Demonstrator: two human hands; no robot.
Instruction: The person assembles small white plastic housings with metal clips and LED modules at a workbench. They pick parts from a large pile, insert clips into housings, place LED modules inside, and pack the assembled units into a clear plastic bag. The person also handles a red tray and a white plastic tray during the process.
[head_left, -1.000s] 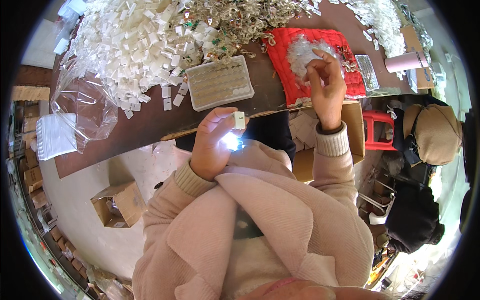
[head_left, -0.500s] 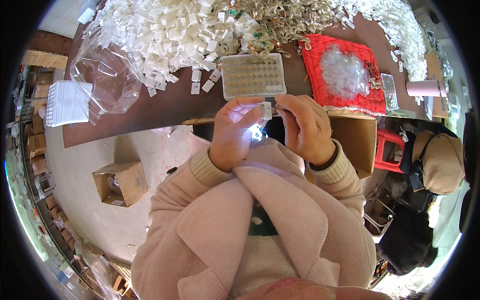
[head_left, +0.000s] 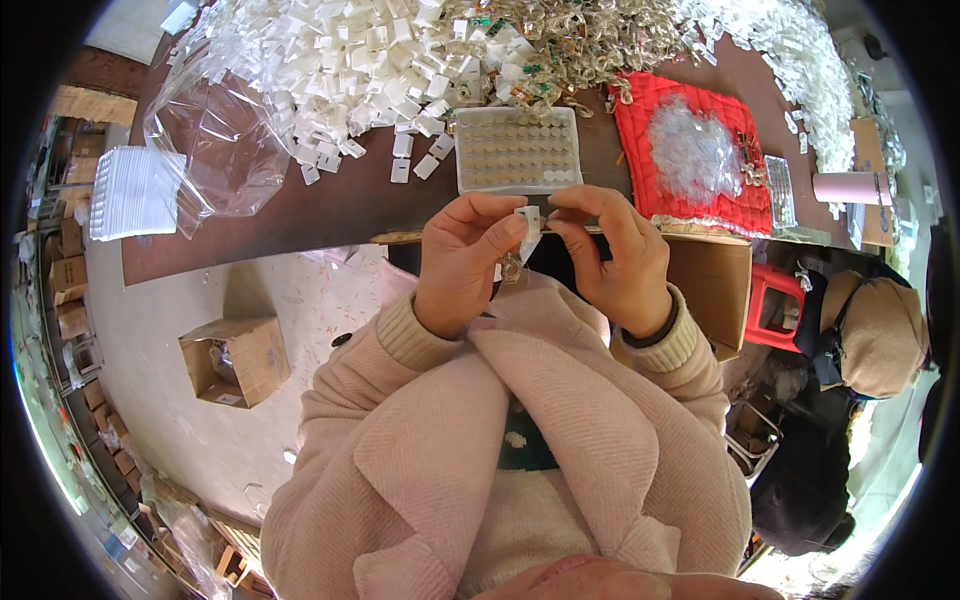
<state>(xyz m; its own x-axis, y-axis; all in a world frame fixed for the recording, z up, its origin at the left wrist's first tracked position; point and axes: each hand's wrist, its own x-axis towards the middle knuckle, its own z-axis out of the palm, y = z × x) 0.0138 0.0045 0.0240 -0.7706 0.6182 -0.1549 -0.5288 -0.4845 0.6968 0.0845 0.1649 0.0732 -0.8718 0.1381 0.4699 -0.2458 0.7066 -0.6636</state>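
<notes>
My left hand (head_left: 462, 255) and my right hand (head_left: 612, 255) meet in front of my chest, both pinching a small white plastic piece (head_left: 528, 224) between fingertips. A thin clear bit hangs below the piece near my left thumb. Just beyond my hands, on the brown table (head_left: 340, 205), lies a grey tray (head_left: 517, 150) filled with rows of small round parts. A big heap of white plastic pieces (head_left: 340, 60) covers the far left of the table.
A red cloth (head_left: 660, 190) holds a pile of clear bits (head_left: 692, 150). A crumpled clear bag (head_left: 215, 150) and a white stack (head_left: 130, 192) lie left. A cardboard box (head_left: 235, 357) stands on the floor. Another person in a tan cap (head_left: 880, 335) sits at right beside a red stool (head_left: 772, 305).
My right hand came back from the red cloth to meet my left hand at the white piece. Both hands now sit slightly lower, with the piece pinched between them.
</notes>
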